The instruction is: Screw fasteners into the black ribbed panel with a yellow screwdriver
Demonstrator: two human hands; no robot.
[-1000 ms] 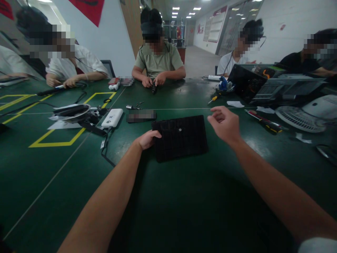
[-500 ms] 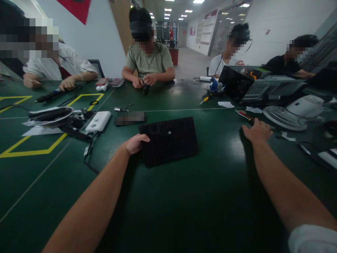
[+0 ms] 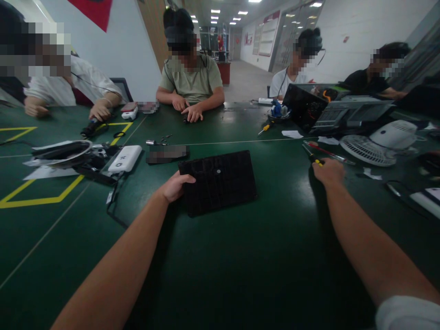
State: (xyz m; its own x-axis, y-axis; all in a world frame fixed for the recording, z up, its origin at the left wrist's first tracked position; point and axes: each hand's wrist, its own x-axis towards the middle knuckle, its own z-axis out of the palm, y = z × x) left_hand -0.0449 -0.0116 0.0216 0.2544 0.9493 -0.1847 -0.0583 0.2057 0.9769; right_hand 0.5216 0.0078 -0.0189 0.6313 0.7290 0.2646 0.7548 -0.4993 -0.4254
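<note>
A flat black panel (image 3: 220,182) with a small silver screw at its middle lies on the green table (image 3: 240,256) in front of me. My left hand (image 3: 176,185) grips the panel's left edge, thumb on top. My right hand (image 3: 328,172) is out to the right, closed round a black-and-yellow screwdriver (image 3: 312,156) whose shaft points away from me. A red-handled screwdriver (image 3: 328,152) lies just beyond it.
A white power bank (image 3: 124,158) and a pile of dark parts and cables (image 3: 68,153) lie at left. A white fan (image 3: 381,143) and opened black devices (image 3: 338,112) stand at right. Several people sit round the table; one opposite (image 3: 191,78) works with both hands.
My right hand swung from above the panel's right corner out to the right, came down on the table and closed on the black-and-yellow screwdriver. My left hand stayed on the panel.
</note>
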